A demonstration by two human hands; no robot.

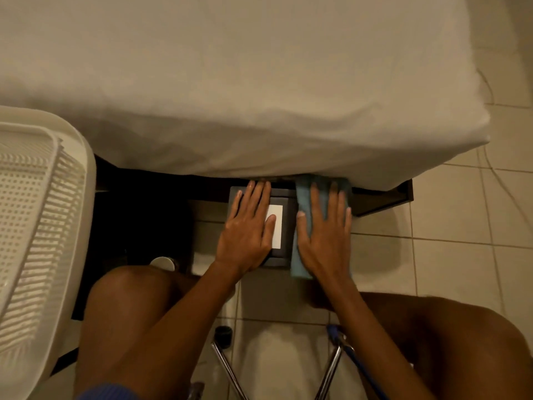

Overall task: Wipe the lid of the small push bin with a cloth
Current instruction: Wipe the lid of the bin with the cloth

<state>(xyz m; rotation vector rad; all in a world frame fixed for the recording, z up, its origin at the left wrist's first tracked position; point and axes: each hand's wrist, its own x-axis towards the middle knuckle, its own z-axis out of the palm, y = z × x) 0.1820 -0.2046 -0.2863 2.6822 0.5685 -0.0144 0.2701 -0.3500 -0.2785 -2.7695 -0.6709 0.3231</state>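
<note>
The small dark push bin stands on the tiled floor against the bed's edge, its lid bearing a white rectangular flap. My left hand lies flat on the left part of the lid, fingers spread, thumb touching the white flap. My right hand presses flat on a light blue cloth draped over the bin's right side. The cloth's lower end hangs below my palm. The far end of the bin is tucked under the bed sheet.
A bed with a white sheet overhangs the bin. A white perforated plastic basket sits at left. A small white cup stands by my left knee. Chrome stool legs and a dark jar are below. Tiled floor lies to the right.
</note>
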